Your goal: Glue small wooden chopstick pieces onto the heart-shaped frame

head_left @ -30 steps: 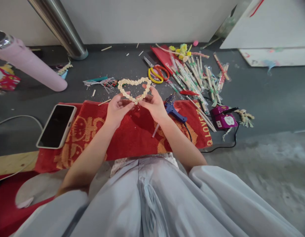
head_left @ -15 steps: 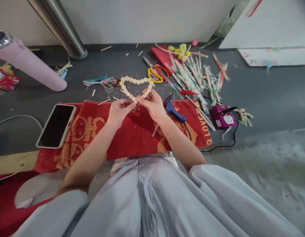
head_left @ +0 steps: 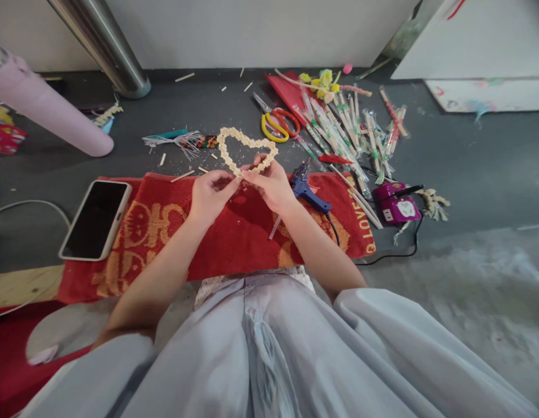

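A cream, bumpy heart-shaped frame (head_left: 223, 152) is held up above the back edge of a red towel (head_left: 226, 244). My left hand (head_left: 212, 196) pinches it near the lower point, thumb pressed to the fingers. On the lower right side of the heart, my right hand (head_left: 269, 184) grips it between thumb and fingers. A blue glue gun (head_left: 308, 191) lies on the towel just right of my right hand, with a translucent glue stick end (head_left: 275, 227) showing below the wrist.
Scissors (head_left: 278, 123) with yellow and orange handles lie behind, beside several wrapped sticks (head_left: 334, 130). A phone (head_left: 96, 219) rests at left, near a pink bottle (head_left: 56, 104). A purple power socket (head_left: 394, 203) with a black cable sits right. Wire ties (head_left: 182, 142) lie behind the hands.
The heart has tilted, its right side lower, and shifted slightly right in my hands. Both hands keep their grip. The camera view has moved a little.
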A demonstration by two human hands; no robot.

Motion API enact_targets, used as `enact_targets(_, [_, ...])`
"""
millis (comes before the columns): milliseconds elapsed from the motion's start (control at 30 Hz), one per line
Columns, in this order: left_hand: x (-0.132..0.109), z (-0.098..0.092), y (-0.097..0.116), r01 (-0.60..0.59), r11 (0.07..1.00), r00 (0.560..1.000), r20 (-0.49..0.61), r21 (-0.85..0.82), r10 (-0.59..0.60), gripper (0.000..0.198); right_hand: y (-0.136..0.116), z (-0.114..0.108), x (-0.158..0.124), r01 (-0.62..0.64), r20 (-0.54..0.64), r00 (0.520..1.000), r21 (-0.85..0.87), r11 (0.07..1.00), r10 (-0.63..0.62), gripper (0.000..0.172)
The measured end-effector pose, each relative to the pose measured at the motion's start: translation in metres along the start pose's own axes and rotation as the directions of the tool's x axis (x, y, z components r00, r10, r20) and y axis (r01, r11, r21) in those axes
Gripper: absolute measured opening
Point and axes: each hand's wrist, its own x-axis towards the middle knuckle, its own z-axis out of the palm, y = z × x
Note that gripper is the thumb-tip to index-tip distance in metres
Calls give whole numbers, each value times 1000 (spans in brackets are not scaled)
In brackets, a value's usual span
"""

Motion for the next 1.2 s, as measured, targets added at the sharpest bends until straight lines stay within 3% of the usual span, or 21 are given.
enact_targets(233, [-2,2,0,-6,1000,1000,-14,-5,5,35,2,-2,2,19,16,1000,-4,1000,-19,65])
enact_targets(533, [-3,7,0,139,961,990,19,-237,-139,44,1,0,0,23,5,1000,-45,999,-22,68])
enact_targets(733, [-3,4,10,223,946,975,76,-234,-211,47,-5,-4,1,53,-1,999,-52,997,-54,70])
enact_targets(1033, [4,-10,23,347,889,938,115,-299,-328,35,-16,-17,-1,58,157,987,-181,982,-29,66])
enact_targets(1200, [2,-6,25,365,871,930,93,-328,-354,30,-19,-17,-2,19,158,987,-159,987,6,65])
